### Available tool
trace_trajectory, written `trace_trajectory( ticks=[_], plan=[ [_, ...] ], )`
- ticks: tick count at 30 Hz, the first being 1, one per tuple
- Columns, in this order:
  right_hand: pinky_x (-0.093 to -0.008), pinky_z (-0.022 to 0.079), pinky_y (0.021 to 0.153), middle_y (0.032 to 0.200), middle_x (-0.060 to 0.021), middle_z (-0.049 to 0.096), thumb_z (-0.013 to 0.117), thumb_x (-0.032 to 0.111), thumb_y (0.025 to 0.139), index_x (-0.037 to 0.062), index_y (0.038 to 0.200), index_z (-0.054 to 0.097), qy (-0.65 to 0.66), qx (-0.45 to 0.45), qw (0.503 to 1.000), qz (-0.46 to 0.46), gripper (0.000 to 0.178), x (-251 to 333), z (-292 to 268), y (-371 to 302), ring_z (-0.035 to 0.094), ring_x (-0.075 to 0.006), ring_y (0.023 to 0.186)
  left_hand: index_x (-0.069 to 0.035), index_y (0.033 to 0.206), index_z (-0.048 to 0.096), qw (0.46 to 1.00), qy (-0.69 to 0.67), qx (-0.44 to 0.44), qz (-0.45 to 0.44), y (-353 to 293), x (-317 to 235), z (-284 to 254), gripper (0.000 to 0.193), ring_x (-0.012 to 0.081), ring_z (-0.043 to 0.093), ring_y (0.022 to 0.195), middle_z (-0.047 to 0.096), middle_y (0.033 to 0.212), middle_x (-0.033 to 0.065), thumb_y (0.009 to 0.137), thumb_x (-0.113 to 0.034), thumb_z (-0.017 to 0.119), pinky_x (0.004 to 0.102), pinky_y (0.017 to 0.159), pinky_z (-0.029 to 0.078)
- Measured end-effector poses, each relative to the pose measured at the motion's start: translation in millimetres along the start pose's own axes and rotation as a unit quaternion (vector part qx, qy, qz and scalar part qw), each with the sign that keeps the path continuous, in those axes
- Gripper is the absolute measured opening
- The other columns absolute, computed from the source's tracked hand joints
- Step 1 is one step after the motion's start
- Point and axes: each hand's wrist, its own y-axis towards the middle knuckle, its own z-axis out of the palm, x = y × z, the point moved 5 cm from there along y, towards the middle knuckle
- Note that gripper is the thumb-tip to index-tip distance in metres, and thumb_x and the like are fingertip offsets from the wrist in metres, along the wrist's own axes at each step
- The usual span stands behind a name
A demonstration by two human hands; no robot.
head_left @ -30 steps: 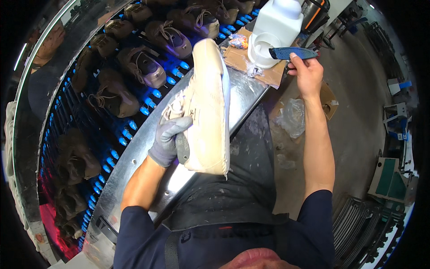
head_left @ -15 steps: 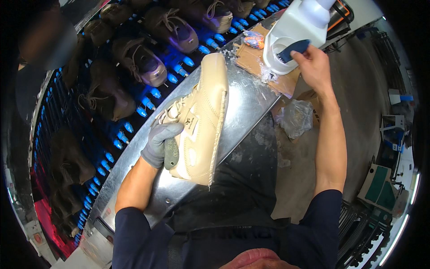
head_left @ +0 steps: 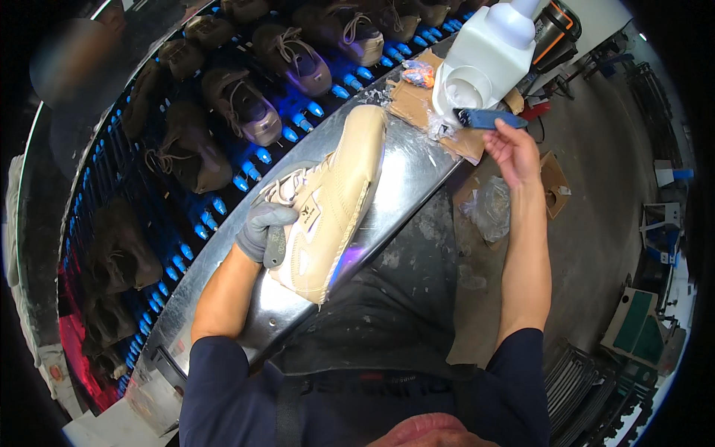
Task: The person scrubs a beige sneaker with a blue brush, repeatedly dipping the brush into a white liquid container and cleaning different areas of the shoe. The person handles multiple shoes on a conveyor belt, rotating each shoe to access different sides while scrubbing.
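Observation:
My left hand (head_left: pixel 267 228), in a grey glove, is closed on a beige lace-up shoe upper (head_left: pixel 337 201) tilted above the metal table. Its thumb lies across the shoe's side, over a dark grey rounded flat piece (head_left: pixel 275 248). A stitched edge runs along the shoe's right side, and no outsole shows there. In my bare right hand (head_left: pixel 516 153), the fingers pinch the handle of a blue brush (head_left: pixel 493 119). The brush's dark bristle end points left, beside the round opening of a white plastic container (head_left: pixel 488 59). What the container holds is hard to make out.
On the left, a conveyor with blue-tipped rollers (head_left: pixel 302 121) carries several dark shoes (head_left: pixel 242 108). Cardboard (head_left: pixel 412 100) lies under the container on the metal table (head_left: pixel 410 149). A clear plastic bag (head_left: pixel 491 208) and an open carton (head_left: pixel 553 185) sit beyond the table edge.
My right hand has drawn the brush out of the container's opening, down and toward me, turning it nearly level. The shoe, still in my left hand, has tilted slightly.

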Motion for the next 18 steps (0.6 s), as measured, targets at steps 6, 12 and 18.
trace_trajectory(
  ticks=[6,12,18],
  plan=[
    [-0.0319,0.061,0.068,0.099,-0.0169,0.075,0.066,0.012,0.099,-0.0061,0.112,0.068,0.067,0.097,0.99,-0.073,0.022,4.7,98.2,-92.6,0.073,-0.0214,0.079,0.008,0.146,0.05,0.999,0.043,0.028,0.009,0.2,-5.1,1.6,0.092,0.0355,0.069,0.122,0.064,0.14,0.0267,0.061,-0.004,0.081,0.0462,0.109,0.055],
    [-0.0307,0.06,0.069,0.101,-0.0133,0.074,0.069,0.009,0.099,-0.0066,0.112,0.07,0.01,0.067,0.98,-0.186,0.021,-3.8,130.7,-128.7,0.072,-0.0193,0.085,0.008,0.143,0.052,0.998,0.055,0.0,-0.005,3.8,-2.9,6.6,0.097,0.0335,0.071,0.118,0.067,0.135,0.0251,0.054,-0.006,0.087,0.045,0.108,0.055],
    [-0.0283,0.057,0.072,0.093,-0.0115,0.074,0.071,0.011,0.098,-0.0062,0.108,0.072,-0.036,0.087,0.979,-0.18,0.02,18.1,127.6,-125.4,0.069,-0.0161,0.081,0.01,0.134,0.061,0.993,0.118,0.019,-0.008,8.9,-3.8,5.0,0.094,0.0287,0.073,0.112,0.072,0.125,0.022,0.05,-0.019,0.092,0.041,0.105,0.056]
  ],
)
